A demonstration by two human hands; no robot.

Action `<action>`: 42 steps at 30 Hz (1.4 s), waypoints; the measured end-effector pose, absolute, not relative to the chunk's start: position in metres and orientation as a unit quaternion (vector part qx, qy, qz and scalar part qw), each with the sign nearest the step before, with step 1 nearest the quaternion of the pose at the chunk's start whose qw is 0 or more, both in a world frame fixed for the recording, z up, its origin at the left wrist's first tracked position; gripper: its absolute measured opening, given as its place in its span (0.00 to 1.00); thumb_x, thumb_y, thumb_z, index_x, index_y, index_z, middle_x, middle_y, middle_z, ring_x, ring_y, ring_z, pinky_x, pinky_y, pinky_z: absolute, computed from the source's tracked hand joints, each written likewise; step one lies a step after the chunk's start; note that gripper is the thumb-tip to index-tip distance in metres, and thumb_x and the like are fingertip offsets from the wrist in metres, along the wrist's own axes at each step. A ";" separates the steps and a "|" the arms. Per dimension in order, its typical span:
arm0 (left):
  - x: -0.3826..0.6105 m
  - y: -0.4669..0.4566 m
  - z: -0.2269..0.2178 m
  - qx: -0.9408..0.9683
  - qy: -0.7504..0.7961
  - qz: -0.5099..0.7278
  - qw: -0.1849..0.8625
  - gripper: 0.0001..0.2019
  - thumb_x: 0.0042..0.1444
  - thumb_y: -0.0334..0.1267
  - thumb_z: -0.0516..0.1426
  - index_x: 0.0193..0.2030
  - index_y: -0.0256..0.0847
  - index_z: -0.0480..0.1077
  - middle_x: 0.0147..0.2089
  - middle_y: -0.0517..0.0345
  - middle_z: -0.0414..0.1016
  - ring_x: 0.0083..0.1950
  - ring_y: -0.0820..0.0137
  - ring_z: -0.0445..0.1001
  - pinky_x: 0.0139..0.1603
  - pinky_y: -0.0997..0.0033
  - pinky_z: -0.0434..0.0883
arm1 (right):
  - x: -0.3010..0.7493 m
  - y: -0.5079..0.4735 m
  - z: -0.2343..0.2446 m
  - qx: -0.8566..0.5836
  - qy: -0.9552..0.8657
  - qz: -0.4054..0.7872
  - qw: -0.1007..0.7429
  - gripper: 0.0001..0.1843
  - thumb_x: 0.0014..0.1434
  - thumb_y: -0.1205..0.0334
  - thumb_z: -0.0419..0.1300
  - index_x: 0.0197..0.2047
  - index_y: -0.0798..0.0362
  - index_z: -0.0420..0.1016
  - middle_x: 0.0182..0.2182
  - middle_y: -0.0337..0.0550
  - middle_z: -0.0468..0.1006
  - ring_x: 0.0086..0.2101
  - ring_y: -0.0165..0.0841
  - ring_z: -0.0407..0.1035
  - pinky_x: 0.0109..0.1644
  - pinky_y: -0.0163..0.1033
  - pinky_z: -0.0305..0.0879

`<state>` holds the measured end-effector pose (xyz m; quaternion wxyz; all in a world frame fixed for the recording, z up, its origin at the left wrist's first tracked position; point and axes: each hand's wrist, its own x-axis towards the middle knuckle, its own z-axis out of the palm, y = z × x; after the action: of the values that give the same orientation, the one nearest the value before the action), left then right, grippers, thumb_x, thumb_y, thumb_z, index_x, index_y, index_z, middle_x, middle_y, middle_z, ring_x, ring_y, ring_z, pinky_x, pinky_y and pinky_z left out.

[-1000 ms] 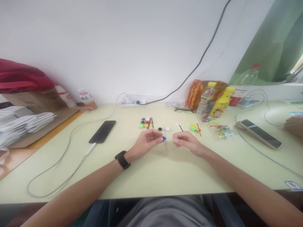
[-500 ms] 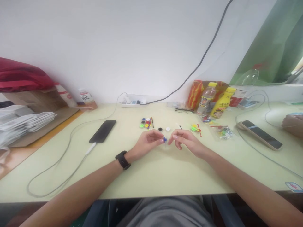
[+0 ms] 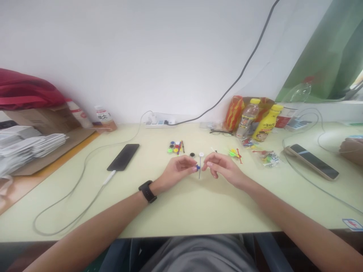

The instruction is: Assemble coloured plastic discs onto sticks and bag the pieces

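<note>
My left hand point(image 3: 177, 169), with a black watch on its wrist, pinches a small blue piece point(image 3: 197, 166) at the fingertips above the pale yellow table point(image 3: 181, 204). My right hand point(image 3: 222, 167) faces it with fingers curled and pinches a thin dark stick point(image 3: 199, 168) that stands upright through or beside the blue piece. Just beyond lie a black cap point(image 3: 192, 154), a white cap point(image 3: 201, 154) and a cluster of small coloured caps with sticks point(image 3: 175, 147).
A black phone point(image 3: 123, 157) on a white cable lies at the left, another phone point(image 3: 312, 161) at the right. Drink bottles point(image 3: 263, 122) and snack bags stand at the back right, a power strip point(image 3: 159, 122) by the wall. Another person's hand point(image 3: 351, 149) shows at the right edge.
My right hand has moved in towards the left hand and now holds a thin stick upright at the blue piece. The left hand has stayed put.
</note>
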<state>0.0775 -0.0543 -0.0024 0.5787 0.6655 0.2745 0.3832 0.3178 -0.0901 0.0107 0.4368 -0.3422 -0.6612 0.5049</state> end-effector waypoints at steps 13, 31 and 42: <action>0.078 -0.051 -0.007 0.650 0.281 0.454 0.541 0.15 0.57 0.43 0.71 0.44 0.36 0.77 0.46 0.49 0.81 0.48 0.64 0.80 0.55 0.61 0.77 | 0.321 -0.086 0.001 -0.323 -0.534 0.707 0.333 0.31 0.68 0.37 0.52 0.24 0.52 0.71 0.17 0.35 0.57 0.20 0.29 0.49 0.26 0.39 0.49; 0.077 -0.052 -0.006 0.660 0.276 0.423 0.557 0.15 0.56 0.43 0.71 0.44 0.36 0.77 0.45 0.50 0.80 0.47 0.64 0.80 0.52 0.63 0.78 | 0.320 -0.080 -0.001 -0.290 -0.577 0.659 0.385 0.23 0.69 0.41 0.57 0.41 0.54 0.78 0.45 0.53 0.83 0.23 0.27 0.63 0.29 0.37 0.64; 0.078 -0.053 -0.007 0.669 0.275 0.405 0.559 0.15 0.56 0.43 0.71 0.44 0.37 0.77 0.44 0.50 0.80 0.46 0.65 0.80 0.52 0.64 0.77 | 0.312 -0.084 -0.003 -0.394 -0.655 0.512 0.392 0.20 0.63 0.44 0.67 0.48 0.51 0.76 0.36 0.41 0.78 0.26 0.27 0.64 0.30 0.35 0.62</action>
<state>0.0776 -0.0532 -0.0066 0.5594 0.6686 0.2753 0.4052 0.3122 -0.0844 -0.0027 0.3917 -0.3938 -0.6550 0.5123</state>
